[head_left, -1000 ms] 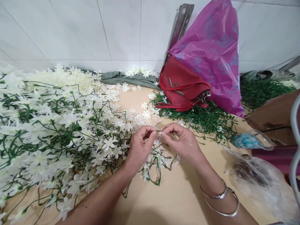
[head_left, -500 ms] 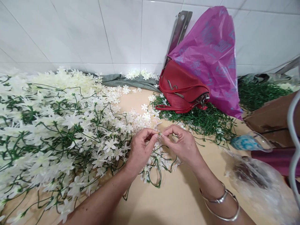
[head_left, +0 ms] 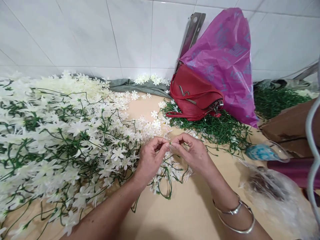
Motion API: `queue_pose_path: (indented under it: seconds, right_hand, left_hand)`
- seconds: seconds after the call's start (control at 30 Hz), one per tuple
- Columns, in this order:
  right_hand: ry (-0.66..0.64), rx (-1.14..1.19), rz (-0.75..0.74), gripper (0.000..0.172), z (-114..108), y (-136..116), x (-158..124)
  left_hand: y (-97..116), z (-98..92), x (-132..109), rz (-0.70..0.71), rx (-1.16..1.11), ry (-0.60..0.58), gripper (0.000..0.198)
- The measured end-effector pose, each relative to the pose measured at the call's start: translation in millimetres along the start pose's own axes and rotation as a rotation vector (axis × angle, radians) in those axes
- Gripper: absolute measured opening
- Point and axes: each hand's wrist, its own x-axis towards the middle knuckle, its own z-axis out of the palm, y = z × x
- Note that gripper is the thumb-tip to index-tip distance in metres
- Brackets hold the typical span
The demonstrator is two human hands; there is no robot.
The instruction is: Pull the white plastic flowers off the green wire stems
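My left hand (head_left: 151, 158) and my right hand (head_left: 191, 151) meet fingertip to fingertip near the middle of the view, both closed in a pinch. Between them is a tiny yellow-green piece with thin white strands, mostly covered by the fingers; it looks like part of an artificial flower. Beneath and beside the hands lie white artificial flowers (head_left: 118, 154) on green stems, heaped across the left side. Just beyond the fingertips are loose white stamens (head_left: 167, 133) and small blossoms.
A red handbag (head_left: 190, 93) rests on green plastic stems (head_left: 215, 131), with a purple plastic bag (head_left: 225, 60) behind it. At the right are a blue-patterned clear cup (head_left: 265, 152), a clear plastic bag (head_left: 277, 196), a cardboard box (head_left: 285, 123) and a pale curved tube (head_left: 311, 140). White tiles (head_left: 132, 33) stand behind.
The fingers of my right hand have shifted slightly at the pinched piece. Otherwise the hands and surrounding things keep their places.
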Motion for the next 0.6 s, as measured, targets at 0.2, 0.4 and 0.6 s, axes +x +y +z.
queue_pose_path:
  seconds: [0.2, 0.4, 0.6]
  right_hand:
    - [0.133, -0.003, 0.121, 0.009, 1, 17, 2]
    - [0.281, -0.093, 0.011, 0.021, 1, 29, 4]
    - [0.321, -0.354, -0.127, 0.019, 0, 20, 24]
  left_hand:
    - [-1, 1.0, 0, -0.02, -0.094, 0.089, 0.019]
    - [-5, -0.6, 1, 0.014, 0.005, 0.127, 0.019]
    - [-11, 1.5, 1, 0.009, 0.004, 0.142, 0.021]
